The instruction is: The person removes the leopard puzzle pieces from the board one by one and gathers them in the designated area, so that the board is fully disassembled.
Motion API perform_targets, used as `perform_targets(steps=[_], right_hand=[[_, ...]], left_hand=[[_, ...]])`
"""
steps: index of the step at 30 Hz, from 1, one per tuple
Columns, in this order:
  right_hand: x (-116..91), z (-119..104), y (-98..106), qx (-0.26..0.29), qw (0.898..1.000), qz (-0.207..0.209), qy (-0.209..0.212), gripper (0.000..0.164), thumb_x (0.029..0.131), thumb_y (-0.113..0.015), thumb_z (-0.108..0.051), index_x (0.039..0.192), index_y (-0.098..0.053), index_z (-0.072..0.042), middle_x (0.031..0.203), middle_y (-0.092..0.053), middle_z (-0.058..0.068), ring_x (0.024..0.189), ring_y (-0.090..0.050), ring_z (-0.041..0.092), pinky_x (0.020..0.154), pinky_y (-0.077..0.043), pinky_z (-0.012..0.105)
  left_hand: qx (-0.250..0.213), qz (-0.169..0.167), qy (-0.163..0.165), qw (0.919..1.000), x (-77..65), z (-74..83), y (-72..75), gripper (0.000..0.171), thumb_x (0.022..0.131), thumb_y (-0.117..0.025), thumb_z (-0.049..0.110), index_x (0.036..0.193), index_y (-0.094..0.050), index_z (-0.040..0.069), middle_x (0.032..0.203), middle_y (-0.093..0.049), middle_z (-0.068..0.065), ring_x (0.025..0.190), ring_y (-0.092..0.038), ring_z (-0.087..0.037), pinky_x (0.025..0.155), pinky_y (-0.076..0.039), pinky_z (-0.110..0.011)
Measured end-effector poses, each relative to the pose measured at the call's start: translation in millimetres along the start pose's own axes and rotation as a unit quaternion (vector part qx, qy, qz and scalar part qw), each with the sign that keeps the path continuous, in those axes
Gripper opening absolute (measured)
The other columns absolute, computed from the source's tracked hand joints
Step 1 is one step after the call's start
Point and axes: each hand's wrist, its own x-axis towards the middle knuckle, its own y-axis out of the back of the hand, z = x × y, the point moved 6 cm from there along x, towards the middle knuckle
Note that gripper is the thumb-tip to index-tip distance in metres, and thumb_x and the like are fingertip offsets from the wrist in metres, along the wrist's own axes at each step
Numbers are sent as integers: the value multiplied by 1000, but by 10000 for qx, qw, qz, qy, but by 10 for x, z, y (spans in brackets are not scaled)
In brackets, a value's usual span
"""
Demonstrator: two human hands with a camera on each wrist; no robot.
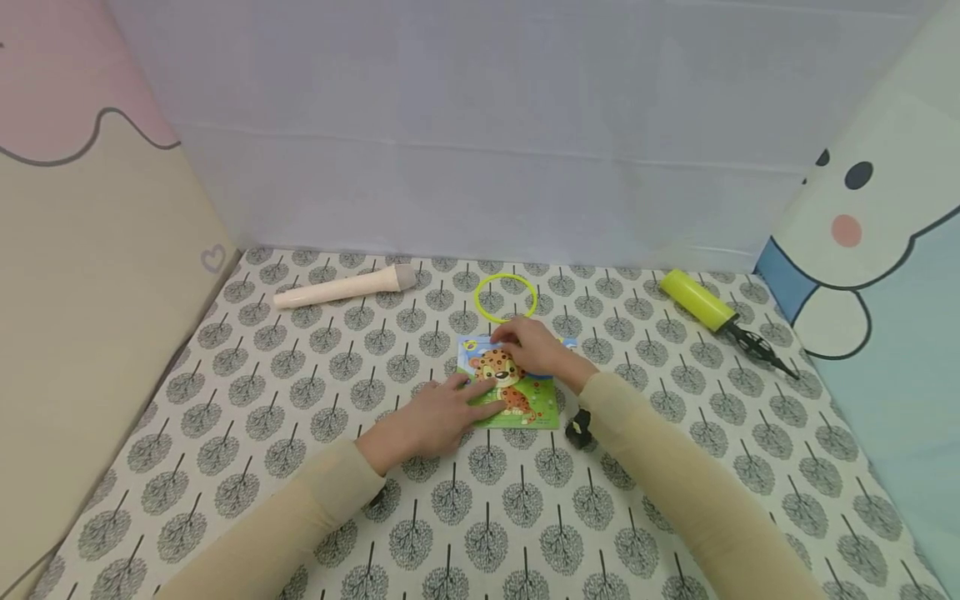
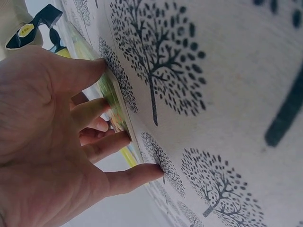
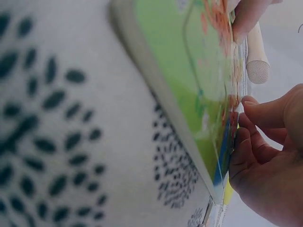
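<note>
A flat board [image 1: 546,407] with a leopard cub picture on green and blue lies on the patterned cloth. My left hand [image 1: 441,412] rests at its left side, fingers spread and fairly straight across the picture. In the left wrist view, fingertips [image 2: 124,137] touch the board's edge and surface. My right hand [image 1: 531,346] covers the upper right of the picture, its fingers bent down. The right wrist view has its thumb and fingertips [image 3: 242,135] close together at the board's surface; I cannot tell whether they pinch a piece of it.
A pale microphone-shaped thing [image 1: 348,288] lies at the back left. A yellow-green ring [image 1: 535,300] sits just behind the board. At the back right is a yellow-green hand pump [image 1: 697,298] with a black nozzle end. Fabric walls stand at the back and sides.
</note>
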Motion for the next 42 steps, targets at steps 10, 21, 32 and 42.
perform_targets(steps=[10, 21, 32, 42], right_hand=[[-15, 8, 4, 155, 9998, -60, -70, 20, 95, -56, -5, 112, -66, -5, 106, -59, 6, 96, -56, 19, 87, -48, 35], [-8, -2, 21, 206, 9997, -85, -76, 23, 95, -56, -6, 115, -67, -5, 108, -63, 6, 99, -58, 20, 90, -48, 36], [-30, 37, 57, 441, 9990, -35, -118, 20, 94, -58, -6, 112, -65, -12, 106, -62, 4, 98, -58, 19, 89, -48, 36], [-82, 64, 145, 1155, 9932, -7, -159, 24, 92, -58, -2, 112, -68, -10, 104, -64, 5, 88, -61, 18, 76, -53, 31]], left_hand=[[3, -214, 101, 9997, 26, 11, 4, 82, 84, -67, 13, 151, -26, 37, 158, -14, 1, 137, -23, -35, 93, -40, -62], [62, -250, 121, 9996, 28, 17, 15, 79, 87, -64, 16, 151, -24, 38, 158, -14, 1, 136, -24, -34, 91, -44, -59], [32, -296, 137, 9995, 43, 27, 17, 92, 80, -71, 12, 152, -20, 39, 158, -13, -1, 137, -22, -36, 93, -41, -62], [34, -371, 157, 9992, 43, 30, 9, 96, 79, -71, 10, 152, -16, 39, 159, -11, 0, 137, -21, -38, 94, -38, -63]])
